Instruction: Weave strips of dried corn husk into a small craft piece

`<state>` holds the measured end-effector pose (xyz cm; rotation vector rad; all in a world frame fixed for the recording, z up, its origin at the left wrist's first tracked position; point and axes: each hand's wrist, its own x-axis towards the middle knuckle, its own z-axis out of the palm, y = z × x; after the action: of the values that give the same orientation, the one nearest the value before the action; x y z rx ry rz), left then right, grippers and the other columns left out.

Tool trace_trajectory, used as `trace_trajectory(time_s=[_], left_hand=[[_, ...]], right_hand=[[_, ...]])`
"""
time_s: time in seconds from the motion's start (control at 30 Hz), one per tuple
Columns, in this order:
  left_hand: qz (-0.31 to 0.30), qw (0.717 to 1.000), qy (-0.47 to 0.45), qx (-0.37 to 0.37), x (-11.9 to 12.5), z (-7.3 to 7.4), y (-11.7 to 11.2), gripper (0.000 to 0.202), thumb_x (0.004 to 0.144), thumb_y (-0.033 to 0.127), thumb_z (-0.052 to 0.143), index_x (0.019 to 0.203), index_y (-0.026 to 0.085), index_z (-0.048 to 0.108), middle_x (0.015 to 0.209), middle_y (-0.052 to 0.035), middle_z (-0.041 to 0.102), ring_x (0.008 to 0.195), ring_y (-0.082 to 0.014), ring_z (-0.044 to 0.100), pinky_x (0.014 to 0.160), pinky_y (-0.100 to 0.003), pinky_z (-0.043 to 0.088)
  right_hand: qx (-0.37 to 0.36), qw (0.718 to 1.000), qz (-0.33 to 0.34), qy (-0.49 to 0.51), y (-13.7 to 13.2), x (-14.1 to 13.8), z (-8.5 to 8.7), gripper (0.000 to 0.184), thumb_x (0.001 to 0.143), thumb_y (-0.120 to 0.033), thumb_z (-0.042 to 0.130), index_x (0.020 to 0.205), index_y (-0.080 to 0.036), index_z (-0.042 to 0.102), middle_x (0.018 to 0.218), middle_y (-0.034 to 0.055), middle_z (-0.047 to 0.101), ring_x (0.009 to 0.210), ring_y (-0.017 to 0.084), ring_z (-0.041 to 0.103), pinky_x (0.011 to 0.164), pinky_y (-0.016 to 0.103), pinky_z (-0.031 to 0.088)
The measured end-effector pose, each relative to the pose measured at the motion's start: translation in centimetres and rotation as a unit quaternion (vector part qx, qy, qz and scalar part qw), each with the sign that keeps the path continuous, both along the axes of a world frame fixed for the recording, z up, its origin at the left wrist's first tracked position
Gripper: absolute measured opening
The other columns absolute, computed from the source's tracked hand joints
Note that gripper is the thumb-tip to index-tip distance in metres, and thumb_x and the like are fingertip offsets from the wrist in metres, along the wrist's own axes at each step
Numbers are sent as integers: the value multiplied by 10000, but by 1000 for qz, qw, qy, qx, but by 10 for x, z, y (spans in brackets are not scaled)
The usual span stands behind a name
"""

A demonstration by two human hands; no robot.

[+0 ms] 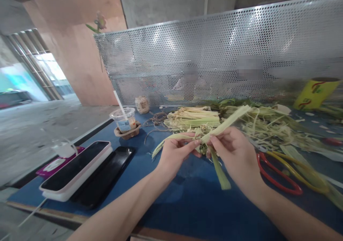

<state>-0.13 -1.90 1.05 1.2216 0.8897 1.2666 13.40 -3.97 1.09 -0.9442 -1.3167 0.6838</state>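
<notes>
Both hands meet above the blue table (171, 198) and pinch pale green leaf strips crossed into a small woven knot (203, 141). My left hand (175, 153) grips the strip that runs down to the left. My right hand (234, 151) pinches the strip that rises to the upper right, and another strip hangs below it. All fingers are closed on the strips.
A heap of cut leaf strips (241, 121) lies behind the hands. Red and yellow scissors (284, 176) lie at the right. Two phones (80, 167) rest at the left, near a lidded drink cup (123, 119). A perforated metal screen (214, 55) backs the table, with people behind it.
</notes>
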Motion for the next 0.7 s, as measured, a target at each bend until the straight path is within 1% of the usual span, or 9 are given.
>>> trace_trajectory(time_s=[0.1,0.2,0.3,0.4,0.47,0.53,0.6,0.7], left_hand=[[7,1000,6,6,-1,1,1,187,588,253,731,713,139,649,559,5,600,435,-104,563,355,-174,237],[-2,1000,-7,0,-2,1,1,192,585,257,736,705,137,645,518,16,579,408,-92,544,354,-169,227],[-32,998,-47,-40,-3,1,2,211,604,292,728,727,141,647,500,23,563,381,-71,519,348,-156,196],[-59,990,-95,-87,-4,2,2,234,606,315,727,748,137,669,603,7,591,388,-39,501,346,-146,185],[-70,984,-120,-108,-5,3,3,246,590,302,740,764,137,681,650,2,598,395,-23,490,347,-140,197],[-80,981,-131,-115,-6,4,3,251,569,265,757,775,140,688,615,8,587,389,-15,472,348,-134,199],[-83,981,-137,-111,-6,4,4,250,555,232,766,776,143,691,534,20,557,380,-15,458,347,-130,190],[-77,981,-140,-106,-6,3,5,213,559,241,763,733,143,690,457,33,515,368,-21,450,344,-131,182]], right_hand=[[7,1000,11,14,1,0,-1,112,757,-261,588,762,-196,496,631,-20,605,464,97,575,454,221,511],[-18,998,40,46,2,1,-1,127,762,-282,584,773,-209,482,627,-27,590,458,106,570,450,243,511],[-58,992,74,88,4,2,-2,152,753,-299,595,790,-221,469,640,-19,590,479,136,585,468,286,523],[-81,985,87,121,6,2,-2,161,754,-298,594,794,-227,455,672,-10,597,494,149,596,467,299,522],[-80,984,89,134,7,2,-2,164,759,-301,587,801,-231,445,709,-3,604,517,155,604,456,297,519],[-70,983,91,140,7,1,-2,164,764,-307,581,814,-236,441,749,8,609,559,164,614,454,295,520],[-62,984,90,138,6,1,-2,164,767,-308,578,830,-238,443,781,16,610,593,166,619,459,290,523],[-51,989,72,117,4,0,-1,168,775,-300,571,866,-232,447,751,5,599,617,159,616,491,286,536]])
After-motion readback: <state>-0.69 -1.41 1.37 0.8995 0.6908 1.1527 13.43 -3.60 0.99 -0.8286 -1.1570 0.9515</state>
